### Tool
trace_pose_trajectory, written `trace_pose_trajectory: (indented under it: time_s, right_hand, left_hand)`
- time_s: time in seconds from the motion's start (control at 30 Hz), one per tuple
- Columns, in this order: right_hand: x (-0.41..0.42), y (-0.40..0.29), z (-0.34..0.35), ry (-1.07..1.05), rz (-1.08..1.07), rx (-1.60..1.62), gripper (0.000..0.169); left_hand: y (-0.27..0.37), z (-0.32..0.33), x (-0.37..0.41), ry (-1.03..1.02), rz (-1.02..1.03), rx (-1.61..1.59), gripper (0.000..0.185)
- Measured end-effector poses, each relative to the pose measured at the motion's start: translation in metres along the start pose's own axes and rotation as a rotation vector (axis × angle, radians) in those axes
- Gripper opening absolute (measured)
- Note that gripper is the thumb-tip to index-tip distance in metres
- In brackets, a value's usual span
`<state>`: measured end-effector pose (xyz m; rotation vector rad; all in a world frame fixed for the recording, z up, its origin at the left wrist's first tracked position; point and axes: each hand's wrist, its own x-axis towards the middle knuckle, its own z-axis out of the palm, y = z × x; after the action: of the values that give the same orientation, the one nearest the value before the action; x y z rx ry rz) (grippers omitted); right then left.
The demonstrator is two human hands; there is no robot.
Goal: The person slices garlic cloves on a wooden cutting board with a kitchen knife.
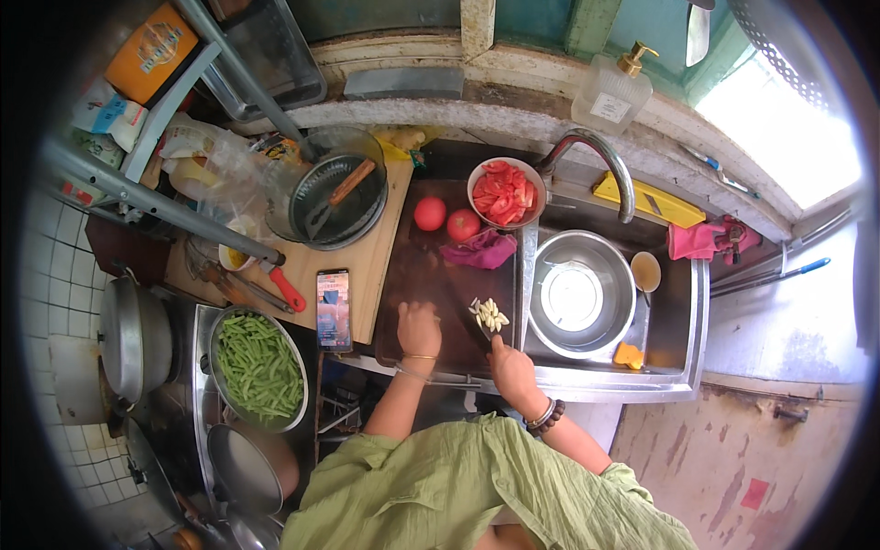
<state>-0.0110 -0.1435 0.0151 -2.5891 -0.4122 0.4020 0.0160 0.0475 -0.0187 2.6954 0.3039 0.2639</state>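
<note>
On a dark cutting board (450,337), sliced garlic (489,315) lies on or against the blade of a dark kitchen knife (469,302). My right hand (512,371) grips the knife at its handle end. My left hand (418,328) rests low over the board's left part, its fingers bent; whether it holds anything I cannot tell. Two whole tomatoes (430,214) (463,225) and a crumpled purple cloth (481,249) are at the board's far side. Behind them, a bowl of cut tomato (505,193) stands close to the sink's edge.
Right, a steel basin (581,294) sits in the sink (697,323) under a curved faucet (597,141). Left are a phone (334,309), a red-handled tool (287,290), a bowl of cut green beans (259,366) and a glass bowl (337,199). A metal rack (172,199) juts over the wooden board.
</note>
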Motion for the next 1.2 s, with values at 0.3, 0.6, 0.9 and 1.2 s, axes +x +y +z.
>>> trace_pose_trajectory:
  time_s: [0.3, 0.6, 0.9, 1.2]
  right_hand:
    - [0.002, 0.004, -0.002, 0.046, 0.055, 0.016, 0.018]
    - [-0.004, 0.005, 0.004, 0.035, 0.002, -0.104, 0.009]
    - [-0.002, 0.003, 0.002, -0.013, 0.035, -0.069, 0.014]
    - [-0.008, 0.001, -0.013, -0.027, 0.022, -0.021, 0.016]
  left_hand:
    - [0.011, 0.031, 0.000, -0.079, -0.237, -0.405, 0.006]
    - [0.007, 0.069, -0.027, -0.126, -0.533, -0.782, 0.011]
    - [0.020, 0.061, -0.030, -0.123, -0.481, -0.708, 0.016]
    - [0.012, 0.052, -0.032, -0.007, -0.373, -0.519, 0.014]
